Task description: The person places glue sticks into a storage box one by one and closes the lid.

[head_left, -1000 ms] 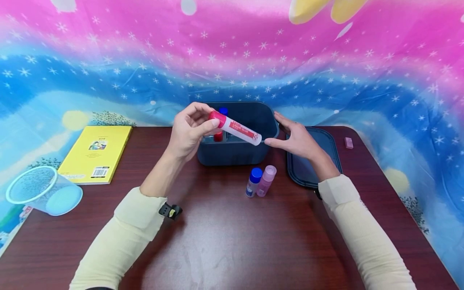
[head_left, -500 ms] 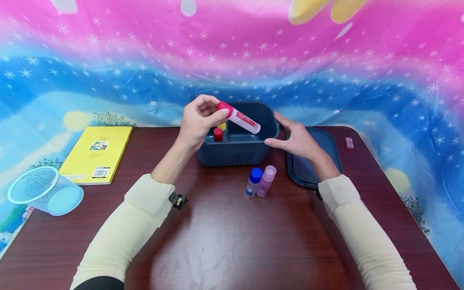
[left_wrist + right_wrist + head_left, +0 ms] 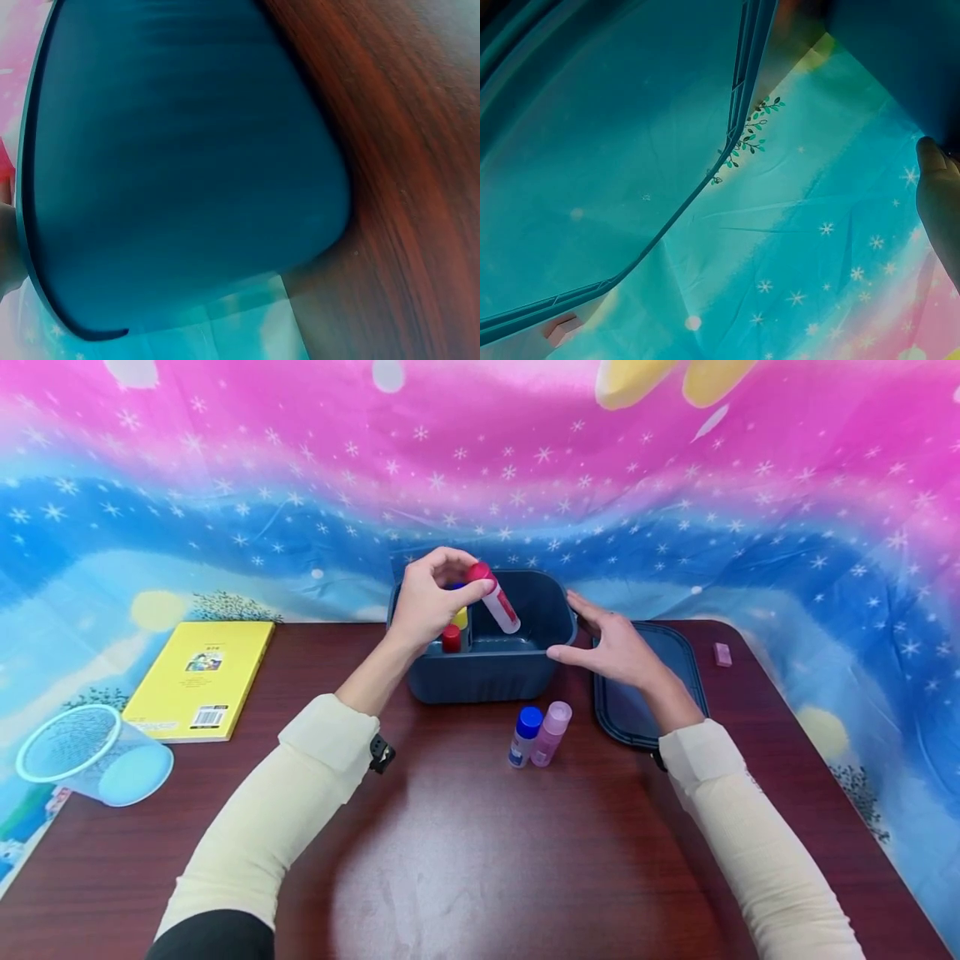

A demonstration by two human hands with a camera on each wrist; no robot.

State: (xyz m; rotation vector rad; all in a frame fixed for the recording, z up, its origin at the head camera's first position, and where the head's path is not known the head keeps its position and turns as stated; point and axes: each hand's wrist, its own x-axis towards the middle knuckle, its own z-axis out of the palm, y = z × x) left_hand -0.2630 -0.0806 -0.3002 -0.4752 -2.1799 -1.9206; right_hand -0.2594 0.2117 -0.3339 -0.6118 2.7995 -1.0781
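– Over the dark bin point(image 3: 483, 681), what's L hand point(image 3: 435, 602) doing?
– Pinching red-capped tube point(image 3: 501, 606) near cap, tilted, lower end w/in bin mouth, not let go. Can't tell if it touches bottom.
– R hand point(image 3: 611, 647)?
– Fingers extended, thumb apart, set agst. bin's R end. Nothing clasped.
– Progress?
– Approx. midway, I'd judge. Inside, L side: red-topped item point(image 3: 451, 639) + yellow item point(image 3: 460, 617); rest partly hidden.
– Undone?
– Held tube unplaced. Blue-capped tube point(image 3: 525, 737) & pink tube point(image 3: 551, 735) out front on table point(image 3: 450, 860), side by side, neither in hand. Lid point(image 3: 630, 712) off, R of bin.
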